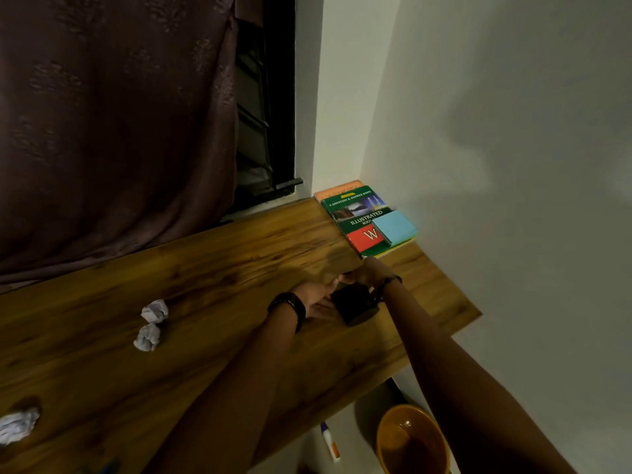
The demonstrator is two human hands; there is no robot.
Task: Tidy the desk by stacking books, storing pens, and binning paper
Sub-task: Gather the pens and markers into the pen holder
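Observation:
A black pen holder (355,307) stands on the wooden desk (205,268) near its right end. My left hand (318,302) holds its left side. My right hand (362,273) reaches over its far rim with fingers curled; what lies under them is hidden. A stack of books (359,217) sits in the far right corner, a green one on top, with a blue pad of notes (395,227) on it. Two crumpled paper balls (154,311) (147,336) lie mid-desk, and a third (17,427) is at the near left edge.
An orange bin (410,443) stands on the floor under the desk's right end, with a white marker (330,441) lying beside it. A dark curtain (119,114) hangs behind the desk on the left. White walls close the corner on the right.

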